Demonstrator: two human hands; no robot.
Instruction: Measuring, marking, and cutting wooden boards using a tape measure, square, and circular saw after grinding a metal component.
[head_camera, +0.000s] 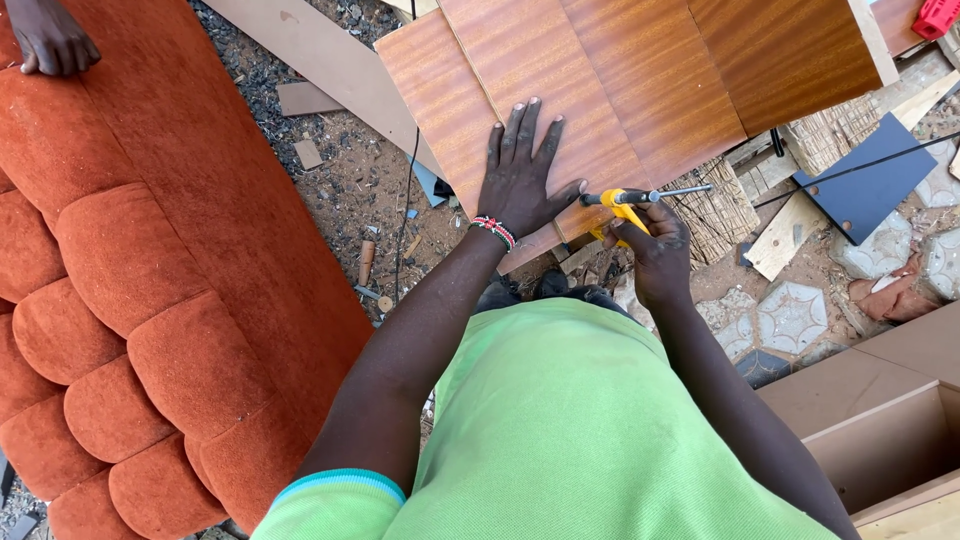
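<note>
The person's right hand (655, 245) has its grip pressed together around the yellow handle of a screwdriver (640, 200), whose dark metal shaft runs sideways to the right, out past the lower edge of a wooden board (600, 90). The left hand (522, 175) lies flat with its grip spread wide, palm down on that same board close to its near edge, just beside the screwdriver's handle; it pinches nothing. A beaded bracelet (493, 232) in red, white and dark colours circles the left wrist. The board is a reddish-brown veneered panel made of several strips set side by side, tilted across the top of the view and reaching from the middle to the upper right. Below the hands the person's bright green shirt (580, 430) fills the lower middle. On the left lies a large rust-orange cushioned sofa piece (150, 290) with rounded tufted sections, and another person's hand (50, 38) rests on its upper corner, well apart from the work. The ground (350, 180) between is gravel strewn with wood scraps. To the right lie a dark blue panel (870, 185), patterned paving stones (790, 315), and a plain brown box (880, 450) at the lower corner. A thin black cable (850, 168) crosses above the blue panel.
</note>
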